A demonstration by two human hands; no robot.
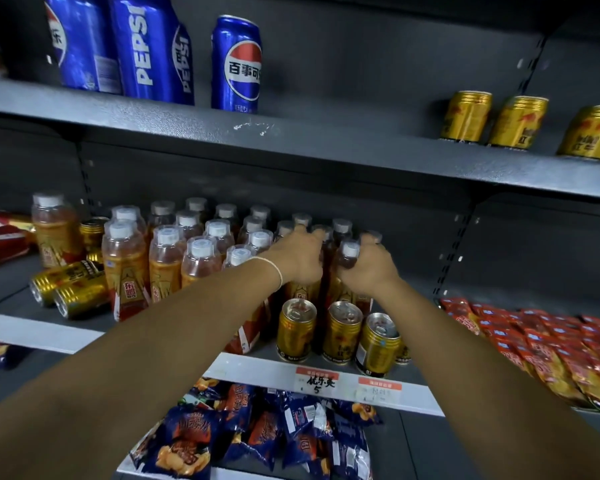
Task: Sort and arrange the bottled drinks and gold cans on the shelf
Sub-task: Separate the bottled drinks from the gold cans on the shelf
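Observation:
Several bottled drinks point(125, 268) with white caps and orange labels stand packed on the middle shelf point(42, 332). My left hand point(300, 254) grips the necks of bottles at the right end of the group. My right hand point(364, 265) grips a bottle neck, white cap point(350, 250) showing above my fingers. Three upright gold cans point(342, 329) stand at the shelf front below my hands. Two gold cans point(66, 289) lie on their sides at the left, and another stands behind them point(91, 232). Three more gold cans point(518, 121) stand on the upper shelf at right.
Blue Pepsi cans point(236, 64) line the upper shelf at left. Red snack packets point(548, 344) fill the middle shelf's right side, more red packets point(0, 237) at its far left. Blue snack bags point(257, 431) lie on the lower shelf. Price tags point(316, 379) hang on the shelf edge.

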